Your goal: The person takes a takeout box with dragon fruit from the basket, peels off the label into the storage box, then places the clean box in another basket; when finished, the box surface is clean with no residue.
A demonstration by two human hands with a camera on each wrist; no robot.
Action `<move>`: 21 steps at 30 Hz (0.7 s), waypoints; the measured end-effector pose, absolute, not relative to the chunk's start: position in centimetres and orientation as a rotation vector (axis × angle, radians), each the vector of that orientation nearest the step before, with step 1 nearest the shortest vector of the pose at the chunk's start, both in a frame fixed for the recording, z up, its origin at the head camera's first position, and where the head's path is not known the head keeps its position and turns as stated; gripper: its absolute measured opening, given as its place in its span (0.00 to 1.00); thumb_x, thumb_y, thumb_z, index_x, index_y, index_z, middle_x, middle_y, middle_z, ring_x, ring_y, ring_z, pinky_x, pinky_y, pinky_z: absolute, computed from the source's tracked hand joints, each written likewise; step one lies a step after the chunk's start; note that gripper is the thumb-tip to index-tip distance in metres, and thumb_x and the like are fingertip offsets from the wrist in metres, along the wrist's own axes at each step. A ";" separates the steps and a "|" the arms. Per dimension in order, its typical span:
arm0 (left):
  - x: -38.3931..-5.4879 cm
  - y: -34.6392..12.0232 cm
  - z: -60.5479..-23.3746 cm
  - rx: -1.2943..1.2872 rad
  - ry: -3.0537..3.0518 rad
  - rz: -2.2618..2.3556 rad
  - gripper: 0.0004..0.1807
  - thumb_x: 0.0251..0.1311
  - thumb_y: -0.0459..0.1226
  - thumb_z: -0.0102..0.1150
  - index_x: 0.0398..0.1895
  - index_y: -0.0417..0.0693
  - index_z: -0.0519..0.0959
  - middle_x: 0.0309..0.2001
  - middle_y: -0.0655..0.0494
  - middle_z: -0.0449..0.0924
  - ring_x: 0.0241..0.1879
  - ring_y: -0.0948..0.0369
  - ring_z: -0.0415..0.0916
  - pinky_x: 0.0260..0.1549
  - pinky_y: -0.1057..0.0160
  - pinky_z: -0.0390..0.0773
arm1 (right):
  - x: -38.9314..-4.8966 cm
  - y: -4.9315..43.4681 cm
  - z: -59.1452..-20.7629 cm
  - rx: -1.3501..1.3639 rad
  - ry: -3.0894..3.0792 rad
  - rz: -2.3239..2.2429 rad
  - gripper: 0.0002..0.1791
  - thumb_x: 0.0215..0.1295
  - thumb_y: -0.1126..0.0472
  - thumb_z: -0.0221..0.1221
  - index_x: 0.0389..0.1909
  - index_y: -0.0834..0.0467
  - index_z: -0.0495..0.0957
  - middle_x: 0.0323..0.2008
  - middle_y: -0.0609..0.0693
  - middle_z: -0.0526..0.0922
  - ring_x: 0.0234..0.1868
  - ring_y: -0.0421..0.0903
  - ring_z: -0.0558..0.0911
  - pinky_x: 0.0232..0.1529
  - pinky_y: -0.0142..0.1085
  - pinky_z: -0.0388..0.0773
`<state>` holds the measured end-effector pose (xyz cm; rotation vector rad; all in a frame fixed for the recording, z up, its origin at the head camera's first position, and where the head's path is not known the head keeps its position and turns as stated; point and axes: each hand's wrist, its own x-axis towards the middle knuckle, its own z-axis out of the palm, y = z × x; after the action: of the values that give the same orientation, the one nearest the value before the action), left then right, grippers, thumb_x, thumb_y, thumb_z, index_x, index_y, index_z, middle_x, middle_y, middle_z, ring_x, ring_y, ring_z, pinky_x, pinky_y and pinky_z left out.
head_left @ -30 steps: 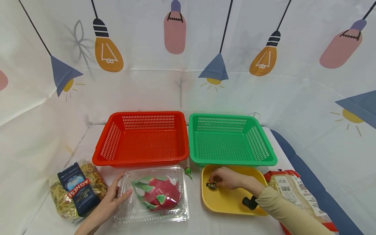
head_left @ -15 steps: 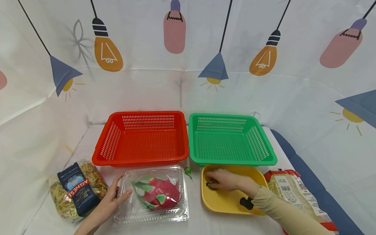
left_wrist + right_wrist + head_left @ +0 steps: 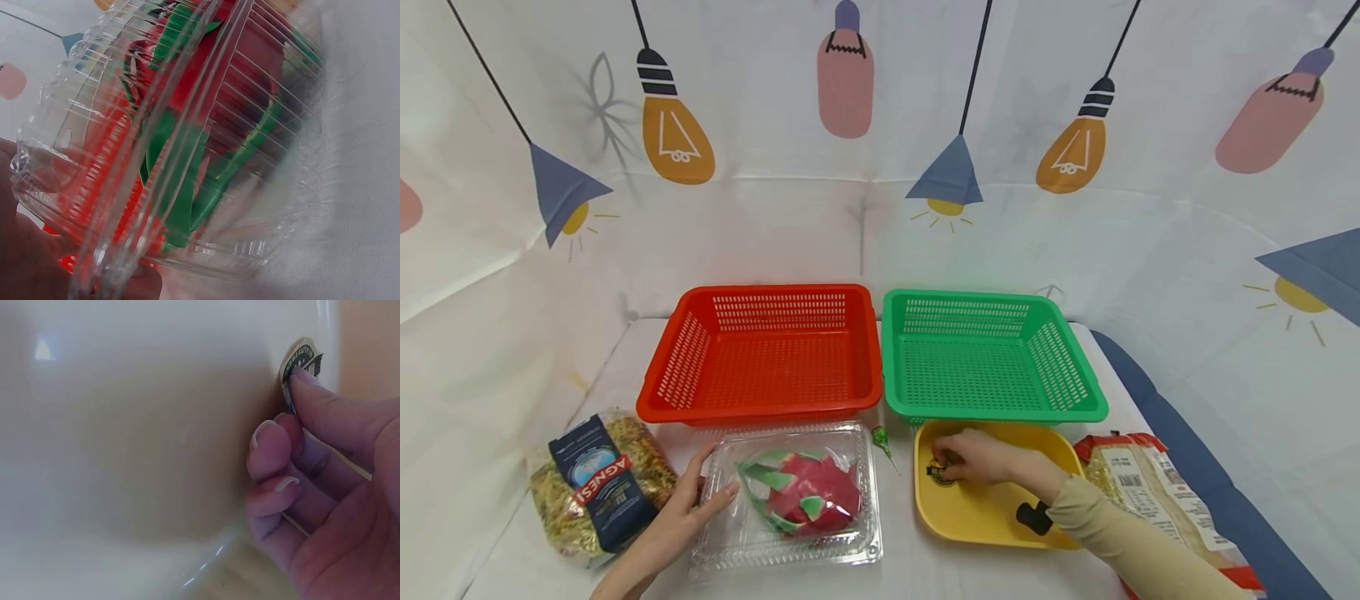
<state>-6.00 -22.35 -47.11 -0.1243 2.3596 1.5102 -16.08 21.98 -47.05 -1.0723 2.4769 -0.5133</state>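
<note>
In the yellow tray point(image 3: 970, 521), my right hand point(image 3: 981, 458) pinches a small round black-and-gold paper label point(image 3: 299, 362) between thumb and fingertips. The label's lower edge appears lifted; whether the rest sticks to the tray cannot be told. My left hand point(image 3: 688, 504) rests at the left edge of a clear plastic clamshell box point(image 3: 730, 542), its thumb over the lid. A pink dragon fruit point(image 3: 816, 496) with green scales lies inside the box. In the left wrist view, the fingers are partly hidden by the box rim.
Behind stand a red basket point(image 3: 775, 412) and a green basket point(image 3: 1000, 412). A pasta bag point(image 3: 602, 483) lies far left, a red-edged food packet point(image 3: 1150, 483) far right. A small green chili point(image 3: 880, 437) sits between box and tray. A black object point(image 3: 1033, 518) is by the right cuff.
My right hand shifted slightly over the label, hiding more of it half a second ago, then moved back and exposed it again. My left hand and the box have stayed put.
</note>
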 end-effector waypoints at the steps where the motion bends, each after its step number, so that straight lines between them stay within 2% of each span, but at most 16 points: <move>1: -6.0 -22.4 -47.1 -0.124 2.358 1.508 0.43 0.71 0.41 0.54 0.78 0.45 0.40 0.49 0.42 0.69 0.45 0.56 0.69 0.46 0.55 0.73 | -16.1 22.1 -47.1 -1.075 2.477 -0.523 0.08 0.65 0.61 0.65 0.31 0.54 0.74 0.23 0.39 0.70 0.25 0.32 0.66 0.28 0.27 0.65; 8: -6.0 -22.4 -47.1 -0.129 2.353 1.505 0.43 0.71 0.41 0.54 0.78 0.45 0.39 0.49 0.42 0.69 0.46 0.56 0.69 0.46 0.55 0.73 | -16.1 22.8 -47.1 -0.955 2.478 -0.564 0.08 0.63 0.62 0.66 0.31 0.53 0.74 0.23 0.38 0.70 0.24 0.32 0.66 0.27 0.28 0.65; 12: -6.0 -22.4 -47.2 -0.140 2.365 1.488 0.43 0.71 0.42 0.55 0.78 0.46 0.40 0.51 0.41 0.69 0.48 0.55 0.69 0.48 0.52 0.73 | -15.7 23.1 -46.7 -0.924 2.471 -0.598 0.08 0.63 0.64 0.66 0.30 0.54 0.75 0.21 0.39 0.72 0.20 0.31 0.68 0.25 0.28 0.68; 17: -6.0 -22.5 -47.1 -0.174 2.340 1.473 0.43 0.71 0.44 0.55 0.78 0.47 0.39 0.45 0.43 0.66 0.46 0.54 0.68 0.45 0.54 0.71 | -15.3 23.3 -46.2 -0.902 2.481 -0.604 0.07 0.64 0.66 0.63 0.30 0.55 0.75 0.19 0.39 0.71 0.16 0.31 0.68 0.24 0.28 0.68; 21: -6.0 -22.6 -46.9 -0.212 2.312 1.454 0.45 0.71 0.47 0.55 0.79 0.50 0.38 0.45 0.43 0.64 0.48 0.51 0.66 0.43 0.54 0.70 | -14.7 23.3 -45.2 -0.839 2.484 -0.666 0.04 0.67 0.68 0.60 0.33 0.57 0.78 0.20 0.43 0.74 0.16 0.32 0.69 0.21 0.28 0.69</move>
<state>-6.05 -22.56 -46.94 -0.2121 2.3117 1.4541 -14.66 23.28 -45.18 -0.8387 2.4845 -0.6662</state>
